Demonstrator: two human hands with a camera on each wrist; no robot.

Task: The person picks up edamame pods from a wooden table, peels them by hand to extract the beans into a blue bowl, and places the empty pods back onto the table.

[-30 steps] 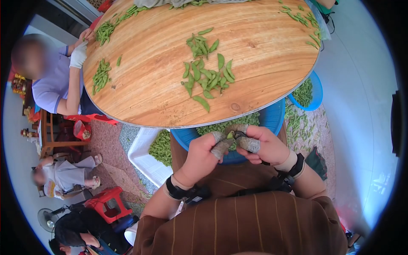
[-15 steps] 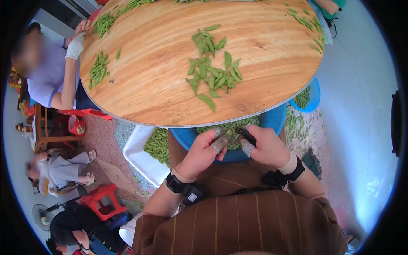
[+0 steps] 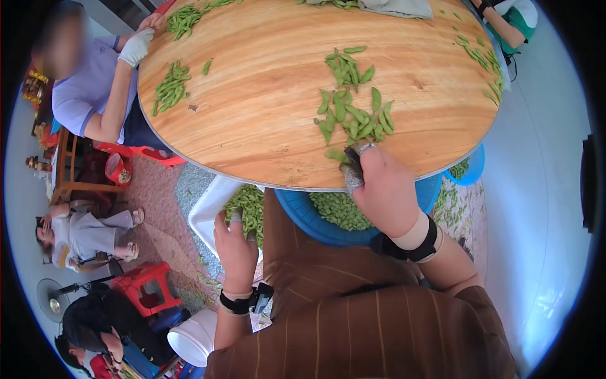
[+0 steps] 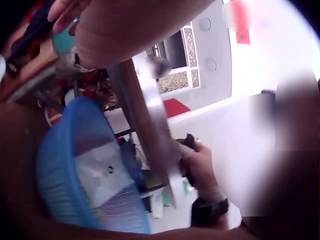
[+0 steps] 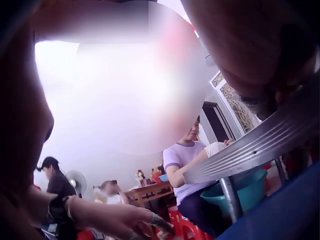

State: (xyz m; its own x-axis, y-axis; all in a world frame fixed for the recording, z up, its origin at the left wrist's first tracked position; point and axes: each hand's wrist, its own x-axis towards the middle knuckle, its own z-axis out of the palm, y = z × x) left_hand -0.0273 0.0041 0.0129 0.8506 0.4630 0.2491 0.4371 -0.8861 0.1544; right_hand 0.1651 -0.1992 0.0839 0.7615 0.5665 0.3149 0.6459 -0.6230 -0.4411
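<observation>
Round table before the wearer; pod heap on its near half, side pods on its left margin, cloth at its far edge. Right hand over the near edge, a single pod at its fingertips, just before the heap. Beneath that edge, large tub with shelled beans in it; left of the tub, crate containing crate pods, left hand at its near end; right of the tub, small basin; seated person left of the table

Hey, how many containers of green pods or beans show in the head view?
3: a white crate by the left hand, a large blue basin right of it, a smaller basin further right. More may be hidden.
</observation>
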